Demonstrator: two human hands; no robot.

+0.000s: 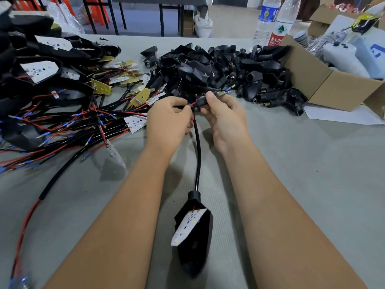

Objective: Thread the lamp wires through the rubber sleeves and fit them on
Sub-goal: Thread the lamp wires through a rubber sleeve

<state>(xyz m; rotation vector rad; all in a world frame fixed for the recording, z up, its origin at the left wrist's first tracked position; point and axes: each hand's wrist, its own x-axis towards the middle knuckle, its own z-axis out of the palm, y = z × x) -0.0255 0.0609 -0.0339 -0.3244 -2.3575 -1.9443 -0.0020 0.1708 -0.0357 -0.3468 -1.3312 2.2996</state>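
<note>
Pile of black rubber sleeves (218, 65) behind hands, wire tangle (68, 126) to left. L hand (166, 122) pinches lamp wires (197, 142); R hand (225, 117) grips one sleeve (202, 101), above table (302, 174), lamp head (193, 228) hanging between forearms.

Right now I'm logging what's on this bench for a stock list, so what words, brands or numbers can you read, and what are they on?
"农夫山" on the red label of the clear water bottle; a line of small Latin letters below it is too blurred to read.
Blue-label bottle: print too small to read.
Light board in the black lamp shell: no readable marks.
White box: a blue logo, cut off, no readable letters.
</note>
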